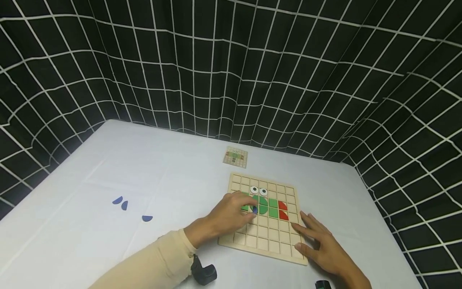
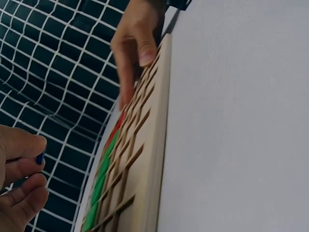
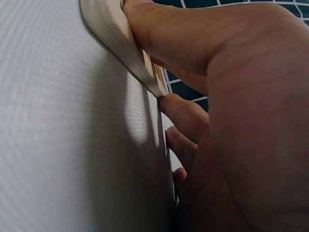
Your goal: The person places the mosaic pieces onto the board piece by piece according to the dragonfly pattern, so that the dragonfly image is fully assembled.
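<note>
My left hand [image 1: 231, 214] pinches a small blue piece [image 2: 40, 157] between thumb and fingers, above the left part of a wooden grid board [image 1: 258, 241]. The board holds green squares [image 1: 273, 212], a rounded green shape [image 1: 263, 205], red curved pieces [image 1: 283, 215] and two white eye discs [image 1: 254, 190]. Fingers of my left hand cover some green pieces. At the board's right edge my right hand [image 1: 323, 247] rests with fingers loosely spread, its thumb and forefinger touching the rim. In the right wrist view, the thumb [image 3: 169, 29] lies on the board's edge [image 3: 116, 34].
Behind the board lies a small pattern card [image 1: 235, 157] with a similar coloured figure. Three blue rounded pieces, one of them the nearest half-round [image 1: 147, 218], lie on the white table [image 1: 173, 172] at left. A black curtain with white grid lines [image 1: 202, 64] surrounds the table.
</note>
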Available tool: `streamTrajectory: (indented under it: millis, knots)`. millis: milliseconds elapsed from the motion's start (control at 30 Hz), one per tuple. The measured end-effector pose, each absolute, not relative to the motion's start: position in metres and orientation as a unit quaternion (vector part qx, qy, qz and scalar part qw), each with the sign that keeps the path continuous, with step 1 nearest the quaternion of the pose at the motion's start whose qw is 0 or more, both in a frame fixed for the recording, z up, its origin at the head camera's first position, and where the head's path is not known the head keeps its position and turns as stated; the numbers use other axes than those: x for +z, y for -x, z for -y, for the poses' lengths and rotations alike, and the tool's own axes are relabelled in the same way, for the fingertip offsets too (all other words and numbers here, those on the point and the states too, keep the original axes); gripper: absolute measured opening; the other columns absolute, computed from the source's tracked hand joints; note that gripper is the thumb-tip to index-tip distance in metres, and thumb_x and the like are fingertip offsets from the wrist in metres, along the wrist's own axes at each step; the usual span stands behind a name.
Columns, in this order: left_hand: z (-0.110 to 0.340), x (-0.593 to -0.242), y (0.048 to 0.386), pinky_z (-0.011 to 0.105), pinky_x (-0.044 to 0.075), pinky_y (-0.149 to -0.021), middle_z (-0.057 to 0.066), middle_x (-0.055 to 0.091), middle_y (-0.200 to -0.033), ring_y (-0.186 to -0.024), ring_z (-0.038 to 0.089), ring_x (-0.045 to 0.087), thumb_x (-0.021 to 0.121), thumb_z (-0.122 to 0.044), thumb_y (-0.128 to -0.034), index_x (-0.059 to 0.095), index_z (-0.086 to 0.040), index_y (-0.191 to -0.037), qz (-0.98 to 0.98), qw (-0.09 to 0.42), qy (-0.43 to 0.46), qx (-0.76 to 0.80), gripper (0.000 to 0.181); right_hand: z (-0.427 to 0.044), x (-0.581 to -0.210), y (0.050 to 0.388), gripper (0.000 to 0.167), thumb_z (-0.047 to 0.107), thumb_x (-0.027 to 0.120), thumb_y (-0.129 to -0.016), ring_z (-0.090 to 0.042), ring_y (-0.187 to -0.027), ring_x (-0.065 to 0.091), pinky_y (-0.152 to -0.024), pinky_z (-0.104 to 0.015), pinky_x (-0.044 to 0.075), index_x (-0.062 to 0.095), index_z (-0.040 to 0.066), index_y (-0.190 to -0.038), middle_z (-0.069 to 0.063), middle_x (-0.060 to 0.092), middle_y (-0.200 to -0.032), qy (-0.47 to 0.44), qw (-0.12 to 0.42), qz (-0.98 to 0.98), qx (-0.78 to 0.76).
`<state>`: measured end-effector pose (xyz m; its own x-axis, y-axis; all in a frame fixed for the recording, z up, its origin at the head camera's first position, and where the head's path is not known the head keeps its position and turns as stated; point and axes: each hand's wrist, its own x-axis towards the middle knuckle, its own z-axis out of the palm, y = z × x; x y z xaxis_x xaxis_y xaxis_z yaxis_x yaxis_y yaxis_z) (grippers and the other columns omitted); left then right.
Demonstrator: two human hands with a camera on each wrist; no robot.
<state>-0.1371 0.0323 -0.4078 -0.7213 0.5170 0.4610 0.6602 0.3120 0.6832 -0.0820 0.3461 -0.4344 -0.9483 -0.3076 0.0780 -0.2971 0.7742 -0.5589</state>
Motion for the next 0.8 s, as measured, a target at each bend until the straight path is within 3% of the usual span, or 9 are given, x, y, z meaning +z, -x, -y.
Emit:
streamTrajectory:
  millis: [200,433,567,800]
  knots:
    - [-0.051,-0.415,0.14,0.021,0.048,-0.084,0.005,0.073,-0.102,-0.095,0.015,0.061,0.073,-0.003,-0.0873,0.074,-0.002,-0.105,0.811,0.053,0.377,-0.445,0.018,-0.346,-0.434,0.082,0.052,0.033,0.081,-0.082,-0.055,-0.141,0.023,-0.1,-0.079,0.02,0.069,0.013,-0.129,-0.022,0.04,-0.154,0.158,0.009,-0.941,-0.298]
    - [-0.06,-0.428,0.141,0.016,0.039,-0.072,-0.002,0.074,-0.098,-0.083,0.011,0.051,0.074,-0.002,-0.0829,0.077,-0.006,-0.102,0.826,0.064,0.379,-0.412,0.02,-0.345,-0.434,0.082,0.052,0.033,0.081,-0.082,-0.055,-0.141,0.024,-0.099,-0.079,0.021,0.07,0.014,-0.129,-0.021,0.041,-0.153,0.161,0.005,-0.941,-0.299]
    - [-0.062,-0.435,0.14,0.016,0.04,-0.074,-0.002,0.075,-0.101,-0.089,0.008,0.05,0.075,-0.003,-0.0836,0.078,-0.006,-0.105,0.836,0.068,0.37,-0.398,0.022,-0.345,-0.434,0.083,0.052,0.033,0.081,-0.082,-0.055,-0.141,0.024,-0.099,-0.079,0.021,0.07,0.013,-0.129,-0.022,0.041,-0.153,0.157,0.009,-0.941,-0.301]
    - [-0.064,-0.444,0.137,0.025,0.04,-0.091,-0.006,0.073,-0.109,-0.105,0.012,0.051,0.072,-0.012,-0.0903,0.077,-0.011,-0.109,0.859,0.065,0.361,-0.358,0.02,-0.345,-0.434,0.084,0.053,0.034,0.082,-0.082,-0.054,-0.142,0.021,-0.101,-0.078,0.019,0.069,0.013,-0.129,-0.021,0.039,-0.155,0.144,0.02,-0.942,-0.304]
